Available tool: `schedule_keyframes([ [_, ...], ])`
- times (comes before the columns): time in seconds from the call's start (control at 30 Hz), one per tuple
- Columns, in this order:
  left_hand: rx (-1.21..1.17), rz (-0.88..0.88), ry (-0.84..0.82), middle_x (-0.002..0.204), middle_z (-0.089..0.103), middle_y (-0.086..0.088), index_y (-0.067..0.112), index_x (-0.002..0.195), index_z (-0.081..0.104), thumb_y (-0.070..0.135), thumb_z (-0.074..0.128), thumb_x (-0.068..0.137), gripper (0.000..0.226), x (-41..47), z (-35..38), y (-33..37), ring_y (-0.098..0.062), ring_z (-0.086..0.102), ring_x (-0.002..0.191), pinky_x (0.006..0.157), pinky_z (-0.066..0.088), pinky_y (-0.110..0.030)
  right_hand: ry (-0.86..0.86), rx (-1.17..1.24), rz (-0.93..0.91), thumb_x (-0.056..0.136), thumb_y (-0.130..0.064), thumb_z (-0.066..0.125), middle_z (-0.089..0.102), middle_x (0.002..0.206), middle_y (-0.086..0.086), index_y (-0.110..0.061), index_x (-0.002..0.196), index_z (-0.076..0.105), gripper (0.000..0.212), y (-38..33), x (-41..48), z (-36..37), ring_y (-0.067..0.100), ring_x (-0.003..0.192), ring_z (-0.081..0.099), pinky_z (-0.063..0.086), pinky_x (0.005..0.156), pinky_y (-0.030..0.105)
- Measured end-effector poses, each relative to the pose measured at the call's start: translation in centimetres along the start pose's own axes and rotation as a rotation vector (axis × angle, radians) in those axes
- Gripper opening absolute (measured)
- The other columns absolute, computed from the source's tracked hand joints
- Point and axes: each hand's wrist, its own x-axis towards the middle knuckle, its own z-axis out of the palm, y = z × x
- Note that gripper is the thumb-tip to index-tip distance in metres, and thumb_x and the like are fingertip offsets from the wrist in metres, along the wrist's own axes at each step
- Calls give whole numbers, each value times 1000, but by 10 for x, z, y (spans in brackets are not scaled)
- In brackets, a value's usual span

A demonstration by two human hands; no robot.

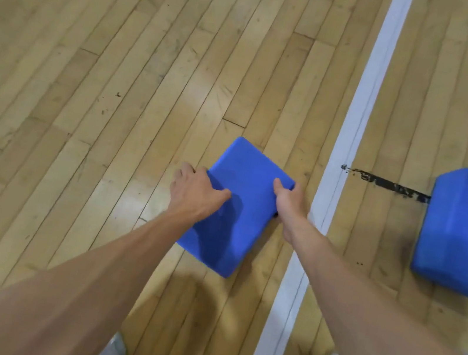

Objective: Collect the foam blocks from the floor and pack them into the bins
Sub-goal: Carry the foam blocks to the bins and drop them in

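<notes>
A blue foam block (245, 176) sits in the middle of the view, just over the wooden floor. My left hand (193, 192) grips its left edge, thumb across the top face. On the block's right edge my right hand (288, 205) is closed, fingers wrapped under the side. Whether the block rests on the floor or is slightly lifted is unclear. A second, larger blue foam block (467, 235) lies on the floor at the right edge, partly cut off. No bin is in view.
A white painted line (354, 135) runs along the wooden floor just right of the held block. A black scuff mark (386, 184) lies between the line and the second block. My feet show at the bottom edge.
</notes>
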Motion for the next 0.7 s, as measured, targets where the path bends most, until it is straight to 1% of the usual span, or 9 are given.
schedule_keyframes([
  [0.1, -146, 177, -8, 119, 33, -4, 18, 129, 41, 38, 72, 75, 65, -13, 15, 37, -26, 36, 118, 97, 33, -33, 86, 45, -3, 89, -43, 50, 59, 105, -1, -15, 125, 47, 45, -9, 12, -43, 22, 99, 59, 50, 93, 41],
  [0.17, -235, 259, -106, 115, 35, 1, 26, 131, 37, 39, 76, 73, 70, -12, 20, 61, -21, 45, 108, 83, 38, -27, 139, 58, 5, 86, -49, 47, 60, 115, 1, -16, 126, 50, 51, -9, 22, -70, 25, 105, 59, 50, 96, 46],
  [0.23, -263, 303, -211, 110, 48, 0, 29, 128, 34, 40, 79, 73, 72, -9, 27, 83, -18, 53, 91, 65, 39, -25, 180, -12, -3, 92, -45, 46, 61, 117, 4, -13, 124, 54, 46, -8, 30, -96, 27, 106, 59, 50, 94, 46],
  [0.27, -269, 323, -219, 110, 51, 0, 29, 128, 33, 41, 80, 71, 75, -10, 31, 93, -18, 55, 90, 63, 40, -25, 200, -82, -12, 93, -42, 46, 62, 115, 6, -10, 120, 57, 43, -8, 31, -109, 28, 105, 60, 51, 93, 45],
  [0.37, -150, 389, -79, 127, 41, -4, 25, 137, 28, 45, 81, 64, 92, -17, 48, 127, -25, 49, 112, 88, 46, -40, 236, -258, -78, 92, -34, 54, 68, 102, 4, -14, 103, 64, 25, -5, 28, -149, 24, 96, 63, 52, 86, 36],
  [0.43, -24, 406, 10, 127, 39, -8, 17, 141, 28, 45, 79, 65, 96, -24, 56, 155, -29, 45, 115, 95, 42, -44, 302, -380, -130, 92, -30, 57, 69, 104, 2, -17, 106, 66, 21, 1, 25, -174, 22, 100, 62, 46, 83, 29],
  [0.57, 138, 480, 116, 118, 41, -12, 9, 133, 36, 47, 74, 68, 84, -31, 70, 205, -32, 47, 103, 88, 40, -41, 522, -425, -268, 90, -23, 60, 62, 112, 5, -13, 114, 63, 26, 17, 17, -224, 23, 110, 54, 40, 88, 29],
  [0.63, 196, 541, 108, 118, 41, -12, 11, 135, 34, 46, 74, 69, 85, -32, 82, 224, -32, 46, 104, 85, 36, -38, 690, -459, -262, 87, -22, 63, 57, 118, 9, -11, 120, 58, 35, 27, 16, -251, 28, 112, 49, 37, 92, 34],
  [0.7, 265, 574, 99, 116, 42, -11, 16, 138, 29, 45, 72, 69, 87, -35, 96, 235, -32, 47, 103, 83, 32, -37, 884, -474, -158, 82, -29, 68, 49, 127, 12, -10, 128, 51, 52, 37, 15, -279, 32, 116, 44, 33, 94, 38],
])
